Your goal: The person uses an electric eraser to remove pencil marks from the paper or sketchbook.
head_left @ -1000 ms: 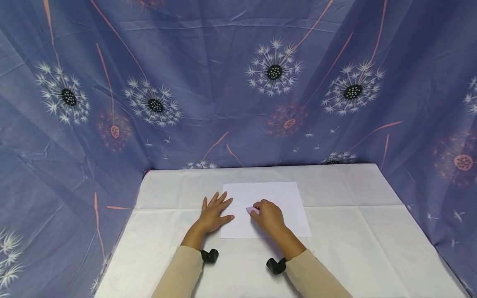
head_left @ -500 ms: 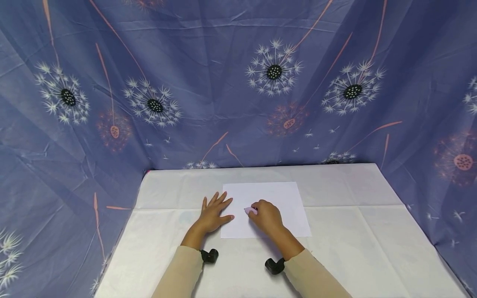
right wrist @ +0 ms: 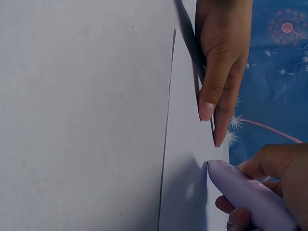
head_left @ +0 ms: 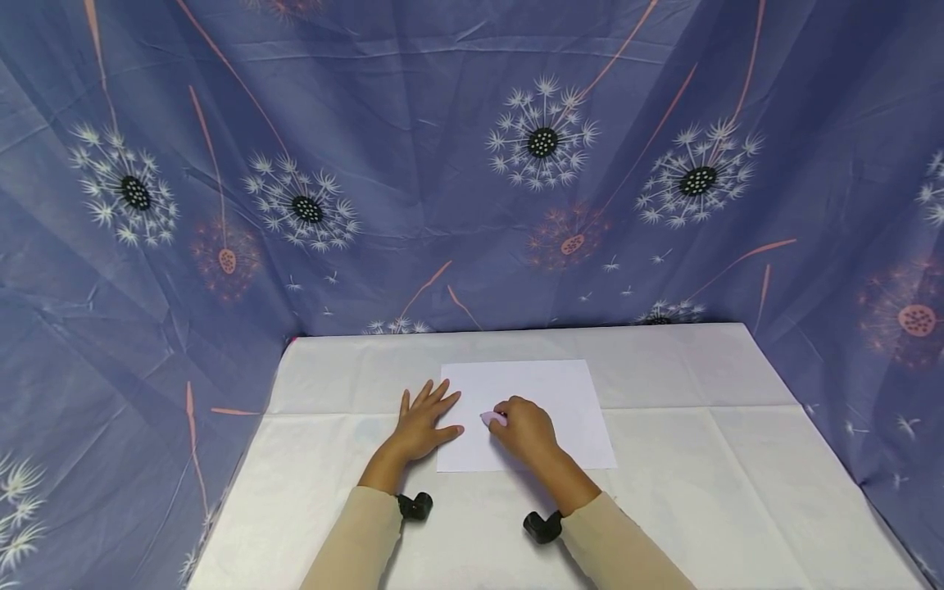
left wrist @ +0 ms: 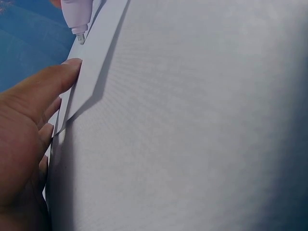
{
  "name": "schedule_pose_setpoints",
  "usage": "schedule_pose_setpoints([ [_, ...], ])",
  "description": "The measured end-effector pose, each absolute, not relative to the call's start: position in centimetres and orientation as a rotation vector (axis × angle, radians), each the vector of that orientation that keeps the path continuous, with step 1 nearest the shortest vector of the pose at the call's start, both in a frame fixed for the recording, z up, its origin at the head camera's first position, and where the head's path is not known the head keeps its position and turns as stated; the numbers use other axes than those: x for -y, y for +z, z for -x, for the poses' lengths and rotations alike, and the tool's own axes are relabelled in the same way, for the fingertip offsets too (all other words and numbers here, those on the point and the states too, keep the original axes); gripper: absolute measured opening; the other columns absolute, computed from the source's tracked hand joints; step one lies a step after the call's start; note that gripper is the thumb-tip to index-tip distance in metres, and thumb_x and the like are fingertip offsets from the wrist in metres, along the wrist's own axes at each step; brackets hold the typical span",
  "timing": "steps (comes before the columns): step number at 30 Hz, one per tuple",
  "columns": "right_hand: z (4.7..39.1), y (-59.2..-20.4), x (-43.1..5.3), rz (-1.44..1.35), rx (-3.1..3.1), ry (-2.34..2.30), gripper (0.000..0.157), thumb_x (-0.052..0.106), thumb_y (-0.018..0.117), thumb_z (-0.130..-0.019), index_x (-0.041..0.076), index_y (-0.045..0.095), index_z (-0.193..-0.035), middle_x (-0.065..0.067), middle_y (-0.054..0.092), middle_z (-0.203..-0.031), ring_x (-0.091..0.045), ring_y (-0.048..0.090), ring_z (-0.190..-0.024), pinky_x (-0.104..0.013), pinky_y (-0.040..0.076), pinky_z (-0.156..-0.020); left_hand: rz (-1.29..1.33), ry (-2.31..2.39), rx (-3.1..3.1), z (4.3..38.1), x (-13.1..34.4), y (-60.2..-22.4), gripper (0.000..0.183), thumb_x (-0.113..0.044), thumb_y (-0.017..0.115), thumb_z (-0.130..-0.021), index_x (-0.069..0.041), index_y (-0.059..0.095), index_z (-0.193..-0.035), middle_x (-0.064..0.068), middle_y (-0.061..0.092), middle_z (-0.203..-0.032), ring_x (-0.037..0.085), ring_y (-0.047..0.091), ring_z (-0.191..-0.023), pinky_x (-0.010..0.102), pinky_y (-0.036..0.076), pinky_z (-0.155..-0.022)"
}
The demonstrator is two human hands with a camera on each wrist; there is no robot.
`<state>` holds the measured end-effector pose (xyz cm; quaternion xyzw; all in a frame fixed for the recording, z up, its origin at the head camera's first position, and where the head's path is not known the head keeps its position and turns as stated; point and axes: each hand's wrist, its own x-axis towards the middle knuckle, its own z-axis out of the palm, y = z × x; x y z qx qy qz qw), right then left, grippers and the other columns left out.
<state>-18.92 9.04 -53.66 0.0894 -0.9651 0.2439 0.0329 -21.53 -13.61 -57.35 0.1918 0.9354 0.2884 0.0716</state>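
Observation:
A sheet of white paper (head_left: 571,393) lies flat on the white-covered table. My left hand (head_left: 422,430), fingers spread, rests on the paper's left edge, the thumb (left wrist: 67,74) pointing in over it. With curled fingers my right hand (head_left: 527,430) grips a thick lilac pen (head_left: 494,419), tilted with its tip toward the left. In the left wrist view the lilac pen (left wrist: 77,13) shows a stepped collar and a small narrow tip. The right wrist view has that tip right at the paper (right wrist: 185,139), beside its own shadow and a little beyond the left fingertips.
A white cloth (head_left: 708,492) with fold creases covers the table. Behind and at the sides hangs a blue curtain (head_left: 413,164) printed with dandelions. Black wrist cameras (head_left: 416,506) sit at both cuffs of the beige sleeves (head_left: 354,541).
My right hand has slid a short way left across the paper with the lilac pen, slowing toward now. The left hand and the paper have stayed in place.

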Motion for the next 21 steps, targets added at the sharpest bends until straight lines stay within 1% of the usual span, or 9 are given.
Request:
schedule_pose_setpoints([
  [5, 19.03, -53.83, -8.9, -0.25, 2.967, 0.744, 0.026, 0.031, 0.075, -0.091, 0.008, 0.08, -0.103, -0.008, 0.074, -0.092, -0.03, 0.073, -0.089, -0.045, 0.06, -0.078, -0.575, 0.87, -2.809, 21.49, 13.62, -57.34, 0.066, -0.046, 0.066, -0.095, -0.023, 0.046, -0.154, 0.002, 0.026, -0.169, 0.033, 0.012, -0.159, 0.066, -0.007, -0.125],
  [12, 19.12, -53.92, -8.83, -0.295, 2.962, 0.744, 0.024, 0.028, 0.075, -0.09, 0.008, 0.08, -0.102, -0.008, 0.074, -0.092, -0.029, 0.073, -0.087, -0.045, 0.06, -0.076, -0.586, 0.875, -2.812, 21.49, 13.68, -57.39, 0.066, -0.046, 0.066, -0.095, -0.023, 0.046, -0.153, 0.003, 0.027, -0.168, 0.034, 0.013, -0.159, 0.066, -0.006, -0.125],
  [17, 19.2, -53.85, -8.87, -0.299, 2.955, 0.739, 0.024, 0.028, 0.075, -0.091, 0.008, 0.08, -0.102, -0.008, 0.074, -0.093, -0.03, 0.073, -0.089, -0.046, 0.06, -0.078, -0.579, 0.873, -2.808, 21.5, 13.69, -57.45, 0.066, -0.047, 0.066, -0.095, -0.024, 0.046, -0.154, 0.002, 0.026, -0.169, 0.033, 0.012, -0.159, 0.065, -0.006, -0.125],
  [21, 19.18, -53.7, -8.91, -0.289, 2.971, 0.75, 0.024, 0.029, 0.074, -0.092, 0.008, 0.08, -0.102, -0.008, 0.074, -0.093, -0.031, 0.073, -0.09, -0.046, 0.06, -0.08, -0.579, 0.885, -2.809, 21.45, 13.72, -57.47, 0.066, -0.046, 0.066, -0.095, -0.022, 0.047, -0.153, 0.003, 0.027, -0.168, 0.034, 0.013, -0.159, 0.066, -0.005, -0.125],
])
